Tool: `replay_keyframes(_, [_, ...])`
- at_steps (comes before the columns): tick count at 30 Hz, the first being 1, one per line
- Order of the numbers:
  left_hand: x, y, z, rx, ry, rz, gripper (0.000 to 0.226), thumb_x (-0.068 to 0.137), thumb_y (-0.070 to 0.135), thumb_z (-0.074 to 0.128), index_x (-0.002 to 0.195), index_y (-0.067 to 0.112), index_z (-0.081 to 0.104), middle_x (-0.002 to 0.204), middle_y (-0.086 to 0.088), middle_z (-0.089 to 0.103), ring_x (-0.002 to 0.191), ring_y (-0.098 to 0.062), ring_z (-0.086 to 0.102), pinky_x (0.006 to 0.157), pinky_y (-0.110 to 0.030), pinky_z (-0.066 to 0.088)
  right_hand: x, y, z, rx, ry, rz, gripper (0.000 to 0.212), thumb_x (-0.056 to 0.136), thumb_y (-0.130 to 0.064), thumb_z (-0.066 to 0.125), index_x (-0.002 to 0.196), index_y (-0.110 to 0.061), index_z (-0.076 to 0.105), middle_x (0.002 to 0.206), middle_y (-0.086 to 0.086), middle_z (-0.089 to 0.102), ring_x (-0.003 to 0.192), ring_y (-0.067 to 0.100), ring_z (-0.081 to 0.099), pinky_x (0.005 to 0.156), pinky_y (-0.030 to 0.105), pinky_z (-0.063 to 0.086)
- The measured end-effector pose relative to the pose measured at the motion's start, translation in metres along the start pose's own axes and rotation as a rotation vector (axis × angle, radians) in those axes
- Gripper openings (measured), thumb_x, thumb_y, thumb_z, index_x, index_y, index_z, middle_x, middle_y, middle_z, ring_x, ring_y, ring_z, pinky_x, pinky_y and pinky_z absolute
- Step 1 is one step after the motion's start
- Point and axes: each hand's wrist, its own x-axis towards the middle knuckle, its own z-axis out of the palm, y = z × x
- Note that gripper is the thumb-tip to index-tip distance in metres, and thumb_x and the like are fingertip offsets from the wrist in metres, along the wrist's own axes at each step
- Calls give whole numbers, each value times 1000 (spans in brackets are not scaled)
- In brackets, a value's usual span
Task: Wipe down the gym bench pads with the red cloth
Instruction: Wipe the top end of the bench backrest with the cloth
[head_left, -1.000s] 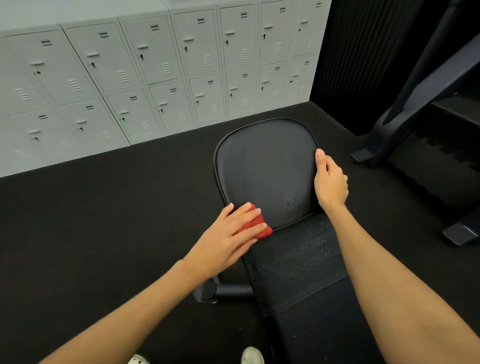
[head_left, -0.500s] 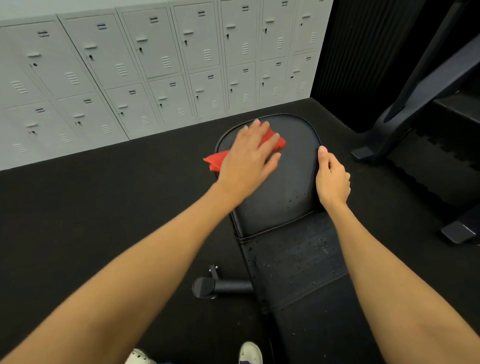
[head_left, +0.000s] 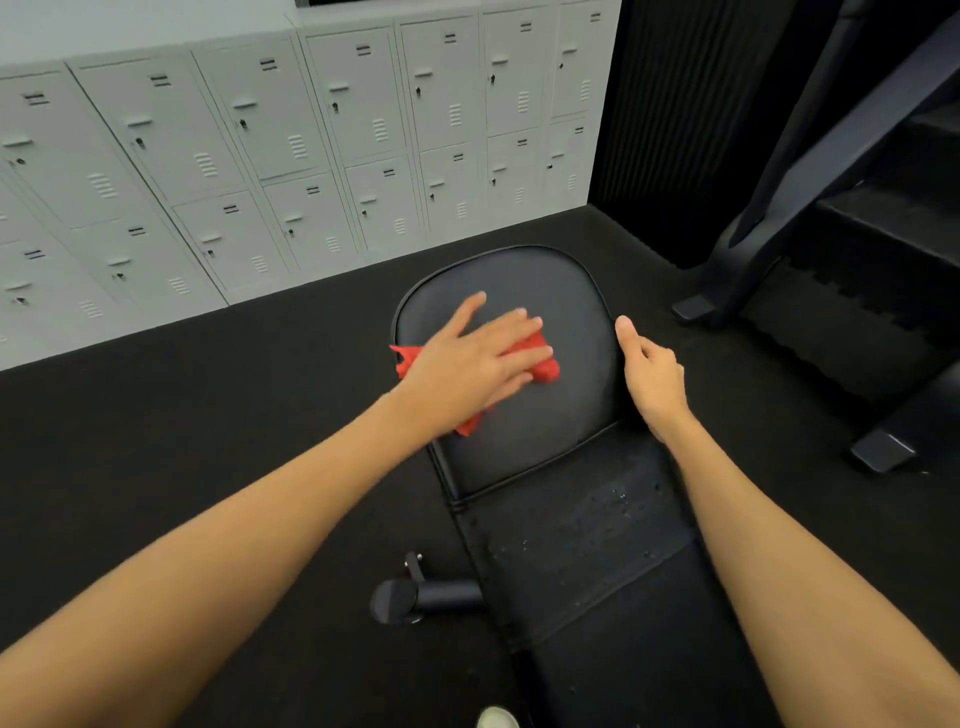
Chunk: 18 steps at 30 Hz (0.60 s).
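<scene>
Red cloth (head_left: 543, 364) pressed on bench pad (head_left: 524, 447) under left hand (head_left: 467, 366).

A bank of pale grey metal lockers (head_left: 311, 156) is lined along the far wall, with 2 tiers seen — each door is fitted with a handle, a lock and vent slots. The floor (head_left: 208, 441) is covered in black speckled matting. At the right, a dark ribbed wall panel (head_left: 675, 104) is set behind a dark slanted machine frame (head_left: 841, 150) — its feet are planted on the matting.

Both arms outstretched; left hand (head_left: 478, 364) flat, fingers spread; right hand (head_left: 652, 374) curled, thumb forward
</scene>
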Motion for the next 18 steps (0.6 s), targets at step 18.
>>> replay_keyframes(18, [-8, 55, 15, -185, -18, 77, 35, 87, 22, 78, 121, 16, 73, 130, -12, 67, 122, -31, 63, 100, -47, 52, 3, 12, 10, 49, 57, 235, 46, 95, -43, 34, 75, -10, 59, 93, 14, 62, 86, 34, 56, 75, 39, 41])
